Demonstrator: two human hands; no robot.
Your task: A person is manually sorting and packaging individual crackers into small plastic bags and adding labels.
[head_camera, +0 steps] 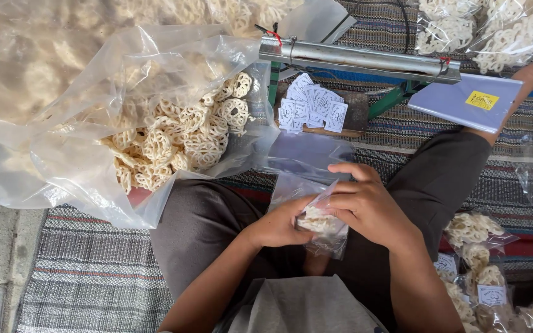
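From the head camera, your left hand [279,225] and right hand [365,206] meet over your lap, both pinched shut on a small clear bag [323,223] with pale lattice crackers inside. The bag sits between your knees, just below a stack of empty clear bags [306,157]. To your left a large open plastic sack [155,132] spills more crackers. Ahead lies a pile of white paper labels [313,108], beside a metal bar sealer [359,58]. Filled packets [482,271] rest by your right leg.
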